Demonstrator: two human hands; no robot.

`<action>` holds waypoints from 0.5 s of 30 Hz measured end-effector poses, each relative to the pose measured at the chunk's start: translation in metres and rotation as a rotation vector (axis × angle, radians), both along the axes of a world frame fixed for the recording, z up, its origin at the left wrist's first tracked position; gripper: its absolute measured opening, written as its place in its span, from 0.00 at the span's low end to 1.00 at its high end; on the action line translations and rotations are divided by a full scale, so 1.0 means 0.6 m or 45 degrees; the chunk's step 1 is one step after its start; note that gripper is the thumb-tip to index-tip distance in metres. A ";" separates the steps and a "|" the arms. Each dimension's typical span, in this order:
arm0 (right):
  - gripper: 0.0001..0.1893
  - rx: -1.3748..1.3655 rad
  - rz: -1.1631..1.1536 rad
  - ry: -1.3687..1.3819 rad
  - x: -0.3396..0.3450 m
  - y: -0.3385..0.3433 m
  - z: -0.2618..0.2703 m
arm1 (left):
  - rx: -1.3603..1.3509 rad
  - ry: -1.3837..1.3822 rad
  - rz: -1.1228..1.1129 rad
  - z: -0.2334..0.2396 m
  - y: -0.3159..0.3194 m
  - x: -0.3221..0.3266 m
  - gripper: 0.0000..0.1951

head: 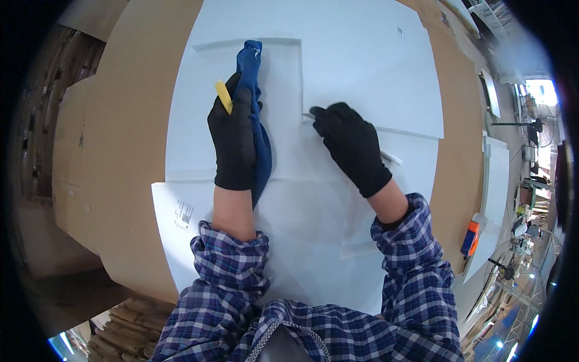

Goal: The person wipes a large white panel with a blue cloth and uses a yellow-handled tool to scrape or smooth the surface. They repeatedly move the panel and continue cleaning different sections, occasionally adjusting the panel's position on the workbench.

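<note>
My left hand (234, 135), in a black glove, holds a crumpled blue cloth (262, 145) and a yellow tool or handle (224, 97) that sticks out beside the thumb. My right hand (350, 142), also black-gloved, is curled around a thin blade-like tool (391, 157); part of it shows past the wrist side, and a narrow tip shows at the fingers. That tip lies at the inner corner of a stepped cut-out in a white panel (362, 68). Another white panel (203, 253), bearing a printed label, lies nearer my body.
Brown cardboard (122, 158) lies under the panels and extends on both sides. An orange and blue tool or dispenser (470, 239) rests at the right edge. Beyond it are more white panels (495, 176) and a standing fan (536, 124). Stacked brown boards (131, 330) show at lower left.
</note>
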State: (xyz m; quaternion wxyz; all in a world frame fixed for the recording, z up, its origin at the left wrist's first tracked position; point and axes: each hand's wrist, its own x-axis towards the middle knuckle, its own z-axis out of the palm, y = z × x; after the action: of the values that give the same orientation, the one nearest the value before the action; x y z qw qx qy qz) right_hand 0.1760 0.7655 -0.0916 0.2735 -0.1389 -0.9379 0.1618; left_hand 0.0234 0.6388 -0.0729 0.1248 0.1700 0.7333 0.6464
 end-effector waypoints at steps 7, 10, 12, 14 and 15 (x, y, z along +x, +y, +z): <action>0.12 0.104 0.195 -0.403 -0.024 0.036 0.013 | 0.093 -0.116 0.011 -0.005 -0.012 -0.011 0.25; 0.11 0.280 0.412 -0.382 -0.047 0.044 0.013 | 0.077 -0.095 0.032 -0.007 -0.013 -0.014 0.26; 0.10 0.349 0.538 -0.233 -0.063 0.045 0.010 | 0.074 -0.110 0.033 -0.008 -0.016 -0.016 0.26; 0.09 0.356 0.552 -0.228 -0.074 0.042 0.006 | 0.106 -0.133 -0.003 -0.008 -0.018 -0.018 0.27; 0.09 0.330 0.509 -0.311 -0.078 0.039 0.006 | 0.081 -0.138 0.017 -0.008 -0.019 -0.019 0.27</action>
State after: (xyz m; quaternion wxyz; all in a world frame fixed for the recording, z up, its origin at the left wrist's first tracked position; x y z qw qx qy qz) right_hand 0.1293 0.7890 -0.0878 0.1363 0.0669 -0.9857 0.0731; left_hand 0.0122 0.6274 -0.0776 0.1546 0.1335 0.7056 0.6785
